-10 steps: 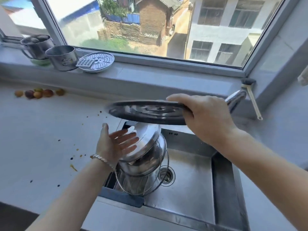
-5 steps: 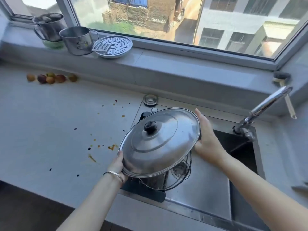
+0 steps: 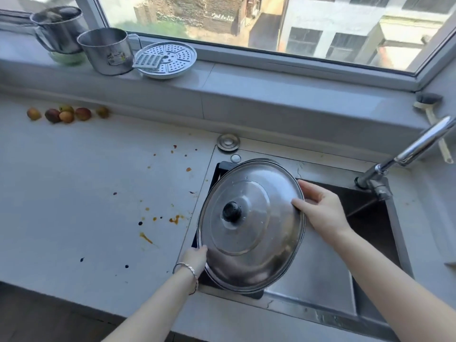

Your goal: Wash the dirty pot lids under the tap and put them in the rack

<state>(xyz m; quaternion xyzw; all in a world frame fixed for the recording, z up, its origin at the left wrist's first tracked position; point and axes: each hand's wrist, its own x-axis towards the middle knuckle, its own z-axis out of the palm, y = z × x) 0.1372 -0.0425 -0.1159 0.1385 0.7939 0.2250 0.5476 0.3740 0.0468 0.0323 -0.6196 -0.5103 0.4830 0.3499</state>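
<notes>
Far left: fruit [image 3: 66, 114] on the counter [image 3: 74, 193], two steel mugs [image 3: 106, 51] and a perforated steamer plate [image 3: 167, 60] up on the sill. None of it matters here. Orange and dark spatters on the counter run toward the sink.

Left hand [image 3: 195, 257] has the lid [image 3: 251, 223] at its lower-left rim. The thumb shows at the edge and the fingers are hidden underneath, so it reads as a grip.

Lid is steel, wide and domed, with a black knob [image 3: 232, 211] near centre. It is tilted face-up toward the camera, over the left end of the sink [image 3: 320, 280]. Something dark sticks out beneath it at top and bottom. The rack itself is covered, so I can't tell whether the lid sits in it or hangs above it.

Right hand [image 3: 320, 211] pinches the upper-right rim, thumb on the dome and fingers curled behind the edge.

Tap [image 3: 419, 146] is well right of the lid, with a brush [image 3: 429, 107] behind it. I see no stream of water.

Handling, my read:
- Thin sheet steel, so light and stiff. It won't flex, but it dents and clangs if dropped.
- Faint smears on the dome. I'd expect it to be slick when wet.
- The current hold on opposite rim points is the stable one and gives good tilt control.
- The knob works one-handed, but the lid would swing from it.
- The rim is thin, so wrap the fingers round it rather than pressing on the edge.
</notes>
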